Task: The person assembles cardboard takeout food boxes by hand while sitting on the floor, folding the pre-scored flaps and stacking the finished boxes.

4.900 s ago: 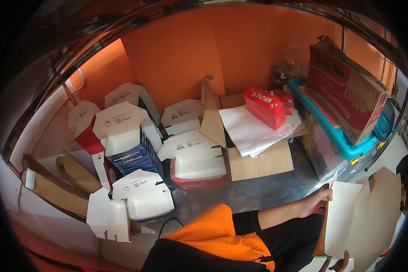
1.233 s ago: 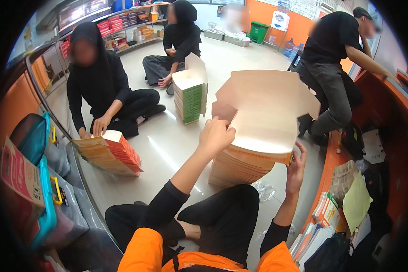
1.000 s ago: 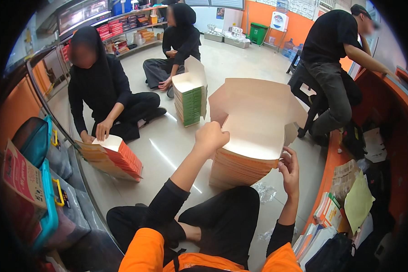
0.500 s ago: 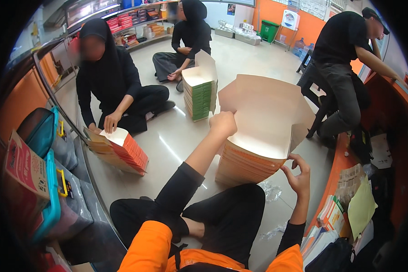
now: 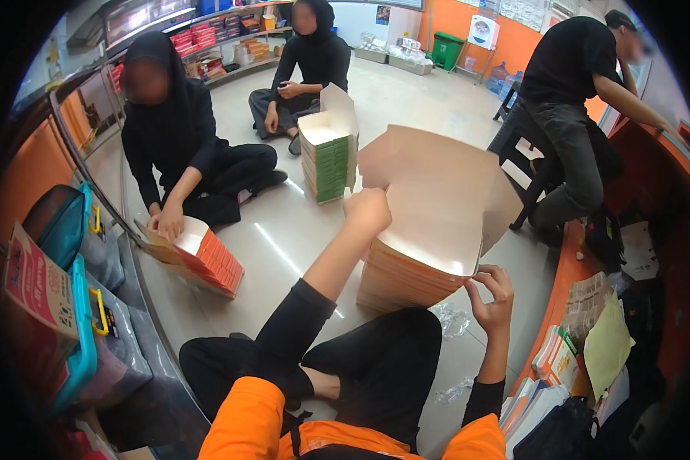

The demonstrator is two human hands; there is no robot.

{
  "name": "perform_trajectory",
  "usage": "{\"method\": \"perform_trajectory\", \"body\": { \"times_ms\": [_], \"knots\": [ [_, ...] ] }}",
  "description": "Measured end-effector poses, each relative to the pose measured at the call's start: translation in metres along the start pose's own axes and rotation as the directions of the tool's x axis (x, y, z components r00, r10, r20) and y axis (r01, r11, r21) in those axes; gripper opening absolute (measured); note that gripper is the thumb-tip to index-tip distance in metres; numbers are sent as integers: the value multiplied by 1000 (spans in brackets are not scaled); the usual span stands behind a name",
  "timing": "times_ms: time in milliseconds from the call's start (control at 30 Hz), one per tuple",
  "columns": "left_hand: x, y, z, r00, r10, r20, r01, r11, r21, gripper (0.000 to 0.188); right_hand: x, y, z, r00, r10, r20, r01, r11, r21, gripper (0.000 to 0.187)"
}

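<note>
Brown cardboard sheet (image 5: 437, 207) between both hands' fingers (image 5: 487, 280).

top: orange vest | sleeves: black, long | trousers: black | hands: bare

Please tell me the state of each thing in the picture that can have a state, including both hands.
left hand: closed on the sheet's far edge
right hand: pinching the sheet's near corner
top cardboard sheet: flat, lifted and tilted off the stack
cardboard stack: piled on the floor
green-edged stack: top flap raised
orange-edged stack: leaning, pressed by a seated person
</note>
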State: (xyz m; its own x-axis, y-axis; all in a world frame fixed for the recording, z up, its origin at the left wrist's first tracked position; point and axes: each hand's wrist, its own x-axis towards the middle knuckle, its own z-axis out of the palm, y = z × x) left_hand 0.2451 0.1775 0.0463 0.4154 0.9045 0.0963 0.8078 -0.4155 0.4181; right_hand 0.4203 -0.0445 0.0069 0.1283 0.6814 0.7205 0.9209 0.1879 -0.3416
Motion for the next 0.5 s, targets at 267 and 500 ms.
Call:
{"method": "perform_trajectory", "body": {
  "times_ms": [267,500],
  "knots": [
    [-55,100,1,947,318,-42,-318,911,-264,43,8,-6,0,998,-43,39,45,997,-70,7],
    [-23,137,28,950,298,91,-285,949,-136,32,25,3,-6,987,-73,147,101,976,-193,12]
  ]
}}
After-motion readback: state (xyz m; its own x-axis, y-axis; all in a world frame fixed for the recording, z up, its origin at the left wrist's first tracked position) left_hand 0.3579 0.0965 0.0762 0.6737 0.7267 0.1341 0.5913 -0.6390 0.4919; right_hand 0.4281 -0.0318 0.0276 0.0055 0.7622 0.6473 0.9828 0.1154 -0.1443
